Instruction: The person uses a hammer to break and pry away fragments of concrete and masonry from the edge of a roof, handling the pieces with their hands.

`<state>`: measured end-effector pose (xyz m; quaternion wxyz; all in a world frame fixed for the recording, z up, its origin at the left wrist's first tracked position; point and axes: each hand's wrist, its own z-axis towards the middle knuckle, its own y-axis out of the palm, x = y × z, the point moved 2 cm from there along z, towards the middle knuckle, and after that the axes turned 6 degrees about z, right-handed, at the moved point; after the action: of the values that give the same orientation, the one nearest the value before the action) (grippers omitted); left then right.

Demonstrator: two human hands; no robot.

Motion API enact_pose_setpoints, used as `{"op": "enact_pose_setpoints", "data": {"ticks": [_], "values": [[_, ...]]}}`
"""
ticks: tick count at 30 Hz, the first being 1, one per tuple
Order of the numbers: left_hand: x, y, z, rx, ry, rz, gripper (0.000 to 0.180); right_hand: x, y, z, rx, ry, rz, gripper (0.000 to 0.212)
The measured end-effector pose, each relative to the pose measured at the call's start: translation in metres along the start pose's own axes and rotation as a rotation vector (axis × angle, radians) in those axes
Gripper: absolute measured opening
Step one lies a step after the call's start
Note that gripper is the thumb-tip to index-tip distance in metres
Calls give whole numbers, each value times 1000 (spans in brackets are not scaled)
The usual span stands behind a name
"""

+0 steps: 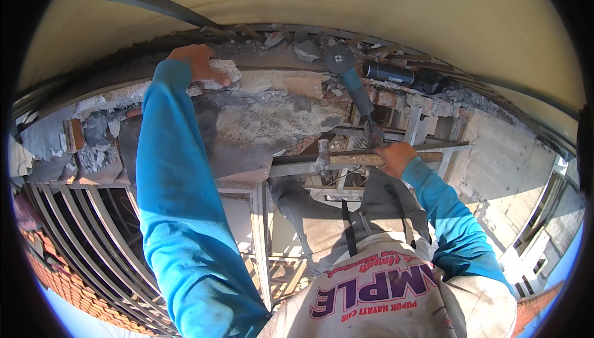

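Note:
My left hand (pixel 201 64) reaches to the top of the broken wall (pixel 272 106), its fingers curled over a pale chunk of rubble (pixel 226 69). Closer to my body, my right hand (pixel 396 157) is wrapped round the wooden handle of a hammer (pixel 349 159). The hammer lies level, its metal head pointing left above a metal beam (pixel 294 168). An angle grinder (pixel 351 78) with a grey-blue body rests on the wall top between my two hands, its head at the far end. Beside it lies a dark cylinder (pixel 388 72).
Metal framing (pixel 414 124) and an open gap with rubble lie below the wall. Slatted bars (pixel 93 220) and orange roof tiles (pixel 68 288) are at the lower left. A beige sheet (pixel 346 4) hangs over the far side. A grey slab (pixel 507 165) stands at right.

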<state>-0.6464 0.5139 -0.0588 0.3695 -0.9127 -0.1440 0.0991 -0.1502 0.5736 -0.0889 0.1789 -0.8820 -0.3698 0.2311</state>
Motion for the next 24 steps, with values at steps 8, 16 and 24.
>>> {"op": "enact_pose_setpoints", "data": {"ticks": [8, 16, 24], "values": [[23, -3, -31, -48, 54, 187, 82, 34, 47, -51, 19, 195, 189, 39], [48, -18, -114, 454, 142, -385, 69, 69, 75, -78, 125, 457, 448, 42], [198, 81, -166, 79, 415, -602, 72, 86, 98, -87, 246, 517, 671, 46]]}}
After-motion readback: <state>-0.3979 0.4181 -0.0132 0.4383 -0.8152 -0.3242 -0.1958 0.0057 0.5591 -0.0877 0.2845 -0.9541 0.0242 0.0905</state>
